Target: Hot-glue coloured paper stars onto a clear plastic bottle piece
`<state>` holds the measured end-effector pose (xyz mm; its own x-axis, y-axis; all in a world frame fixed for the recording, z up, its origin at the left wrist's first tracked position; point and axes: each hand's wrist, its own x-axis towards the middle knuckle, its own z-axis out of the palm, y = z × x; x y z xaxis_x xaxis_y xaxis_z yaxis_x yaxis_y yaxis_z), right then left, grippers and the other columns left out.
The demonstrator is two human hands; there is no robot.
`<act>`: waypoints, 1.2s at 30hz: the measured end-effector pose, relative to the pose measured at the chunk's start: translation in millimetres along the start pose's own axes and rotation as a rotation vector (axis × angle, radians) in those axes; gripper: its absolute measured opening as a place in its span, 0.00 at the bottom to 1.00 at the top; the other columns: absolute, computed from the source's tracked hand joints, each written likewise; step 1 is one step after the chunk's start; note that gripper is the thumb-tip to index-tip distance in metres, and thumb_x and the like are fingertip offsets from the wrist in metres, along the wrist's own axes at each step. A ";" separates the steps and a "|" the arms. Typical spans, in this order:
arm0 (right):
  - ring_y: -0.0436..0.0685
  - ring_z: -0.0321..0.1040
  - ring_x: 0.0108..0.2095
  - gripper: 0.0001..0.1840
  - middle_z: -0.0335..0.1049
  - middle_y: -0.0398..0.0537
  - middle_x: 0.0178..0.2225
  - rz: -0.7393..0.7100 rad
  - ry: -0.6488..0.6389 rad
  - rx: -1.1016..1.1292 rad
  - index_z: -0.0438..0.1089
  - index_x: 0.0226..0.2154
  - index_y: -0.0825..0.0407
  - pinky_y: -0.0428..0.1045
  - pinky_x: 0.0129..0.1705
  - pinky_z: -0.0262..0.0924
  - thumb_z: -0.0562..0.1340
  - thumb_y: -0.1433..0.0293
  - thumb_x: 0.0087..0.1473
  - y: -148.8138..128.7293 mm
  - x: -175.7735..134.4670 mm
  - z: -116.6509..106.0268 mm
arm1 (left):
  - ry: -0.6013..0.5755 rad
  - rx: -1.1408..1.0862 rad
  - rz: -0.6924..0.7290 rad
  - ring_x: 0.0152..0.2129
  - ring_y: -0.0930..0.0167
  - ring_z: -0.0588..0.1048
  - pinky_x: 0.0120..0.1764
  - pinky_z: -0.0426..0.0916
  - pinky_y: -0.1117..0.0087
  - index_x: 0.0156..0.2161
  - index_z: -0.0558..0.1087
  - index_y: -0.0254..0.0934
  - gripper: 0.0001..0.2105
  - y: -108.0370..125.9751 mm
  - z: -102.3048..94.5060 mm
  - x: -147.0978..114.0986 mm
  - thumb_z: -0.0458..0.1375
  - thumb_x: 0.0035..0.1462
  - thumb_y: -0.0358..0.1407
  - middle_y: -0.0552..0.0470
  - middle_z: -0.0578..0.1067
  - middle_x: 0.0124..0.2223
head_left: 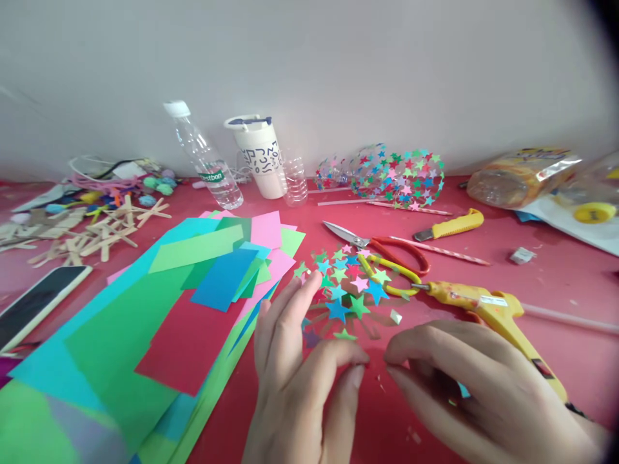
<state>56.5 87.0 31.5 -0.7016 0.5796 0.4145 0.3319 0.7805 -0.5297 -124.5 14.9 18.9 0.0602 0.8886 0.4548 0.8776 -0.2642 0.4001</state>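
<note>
My left hand [309, 380] is low in the middle, its index finger and thumb brought together in a pinch while the other fingers stretch forward. Facing it, my right hand [478, 380] also has thumb and index finger pinched. A small gap separates the two pinches; anything in them is too small to make out. Bits of blue and green [463, 390] show beneath the curled fingers of my right hand. Just beyond my hands lies a pile of small paper stars [358, 305] in green, blue and pink, partly hidden by my left fingers.
Coloured paper sheets [113, 328] are stacked left. Red-handled scissors [358, 240], a yellow utility knife [454, 225] and a yellow glue gun [493, 306] lie right. Behind stand a water bottle [213, 167], a cream tumbler [261, 161] and star-covered clear plastic pieces [411, 177]. A phone [36, 303] lies far left.
</note>
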 end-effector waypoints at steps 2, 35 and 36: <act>0.46 0.64 0.19 0.08 0.72 0.40 0.23 0.017 -0.003 -0.020 0.64 0.35 0.50 0.42 0.22 0.57 0.54 0.78 0.57 1.4 -1.1 -1.0 | 0.021 0.005 -0.001 0.63 0.56 0.55 0.57 0.60 0.46 0.37 0.71 0.42 0.08 -0.1 -1.6 1.0 0.54 0.58 0.26 0.45 0.54 0.66; 0.61 0.63 0.43 0.23 0.69 0.54 0.40 0.036 -0.216 -0.065 0.67 0.44 0.55 0.55 0.44 0.61 0.61 0.83 0.43 28.3 50.6 52.6 | 0.253 -0.528 -0.156 0.50 0.70 0.70 0.53 0.65 0.67 0.47 0.69 0.40 0.10 -30.5 -1.7 11.9 0.50 0.63 0.28 0.49 0.73 0.48; 0.60 0.64 0.41 0.21 0.69 0.52 0.38 0.047 -0.205 -0.054 0.67 0.42 0.54 0.54 0.43 0.61 0.61 0.83 0.42 29.3 50.1 53.9 | 0.257 -0.534 -0.153 0.49 0.70 0.70 0.52 0.65 0.66 0.46 0.69 0.40 0.10 -30.4 -1.7 11.8 0.49 0.63 0.28 0.49 0.73 0.48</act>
<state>-2.9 126.3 -3.1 -0.7966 0.5598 0.2281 0.3965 0.7687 -0.5019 -151.3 32.8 13.5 -0.2225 0.8301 0.5113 0.5036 -0.3512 0.7893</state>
